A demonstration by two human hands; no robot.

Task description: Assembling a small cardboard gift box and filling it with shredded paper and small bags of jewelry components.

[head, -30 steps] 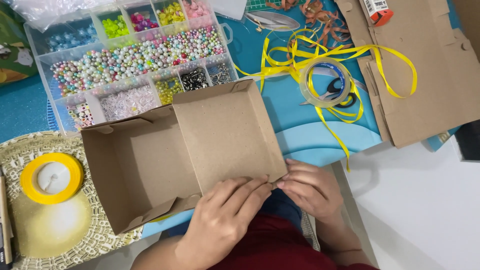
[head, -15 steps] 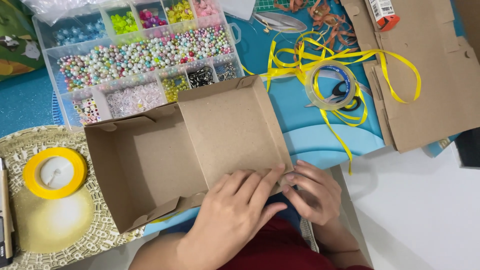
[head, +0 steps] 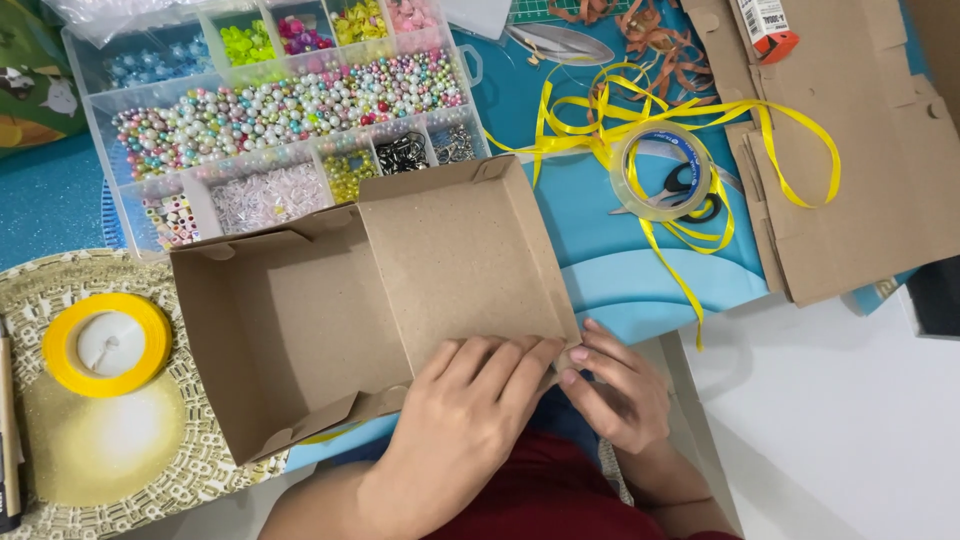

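An open brown cardboard box (head: 300, 330) lies on its side across the table's front, its lid flap (head: 450, 250) spread to the right. My left hand (head: 465, 420) lies flat on the near edge of that flap, fingers pressing the cardboard. My right hand (head: 612, 385) pinches the flap's near right corner with its fingertips. Both hands touch at that corner. What the fingers pinch beyond the cardboard is hidden.
A clear bead organiser (head: 280, 110) sits behind the box. A yellow ribbon spool (head: 105, 343) rests on a gold mat (head: 100, 450) at left. Loose yellow ribbon (head: 690, 120), a clear tape roll (head: 660, 170) over scissors (head: 690, 190), and flat cardboard (head: 860, 150) lie right.
The box has shifted slightly right and toward me. My left hand has slid further onto the flap's edge, and my right hand's fingers have closed onto the corner.
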